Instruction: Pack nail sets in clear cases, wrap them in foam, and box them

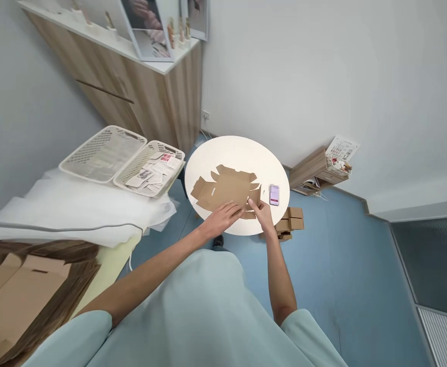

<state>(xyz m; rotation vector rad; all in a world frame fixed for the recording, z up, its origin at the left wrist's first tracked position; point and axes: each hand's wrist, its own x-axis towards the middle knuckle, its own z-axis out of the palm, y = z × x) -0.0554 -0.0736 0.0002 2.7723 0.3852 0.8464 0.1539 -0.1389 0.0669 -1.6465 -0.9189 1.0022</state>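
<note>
A flat brown cardboard box blank (229, 186) lies on the round white table (216, 148), its side flaps spread out. My left hand (222, 219) rests on its near edge, fingers stretched out and lying flat. At the blank's right end, my right hand (262, 213) pinches a flap that is folded partly upward, thumb on the inner face. The fingers behind that flap are partly hidden. A phone (274, 194) with a lit screen lies on the table just right of my right hand.
Folded cardboard boxes (295, 218) are stacked beyond the table's right edge. To the left stand two white baskets (104, 176), one with printed packets (156, 171), above white sheets (74, 209). More cardboard blanks (20, 295) lie lower left. A wooden cabinet (143, 97) stands behind.
</note>
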